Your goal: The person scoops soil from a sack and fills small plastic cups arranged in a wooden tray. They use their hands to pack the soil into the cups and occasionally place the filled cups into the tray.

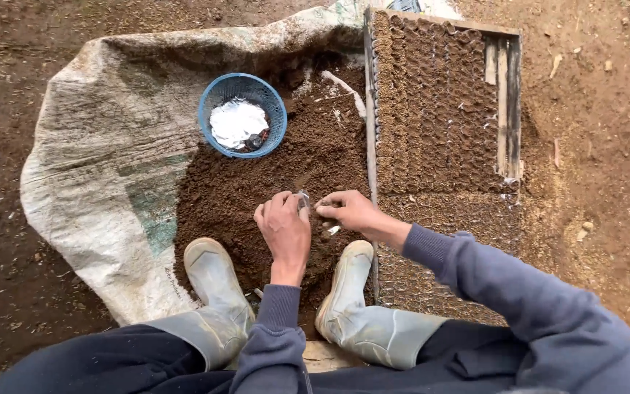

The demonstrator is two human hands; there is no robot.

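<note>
Bare dirt ground, with a soil pile (271,182) on a sack (103,168). Just in front of the pile, left hand (284,228) pinches a small clear bag (304,198); right hand (351,210), fingers curled, steadies it. Looks like filling; opening needs holding wide.

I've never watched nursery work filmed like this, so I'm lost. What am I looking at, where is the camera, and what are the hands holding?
The camera sits on the person's head, looking down past knees and two pale rubber boots. There is no machine, only bare hands. The left hand and right hand meet over a heap of dark soil spread on a worn sack. Together they pinch a small clear bag; its contents are too small to tell. A blue basket holding something white stands on the soil. To the right, a wooden frame holds rows of small soil-filled bags.
</note>
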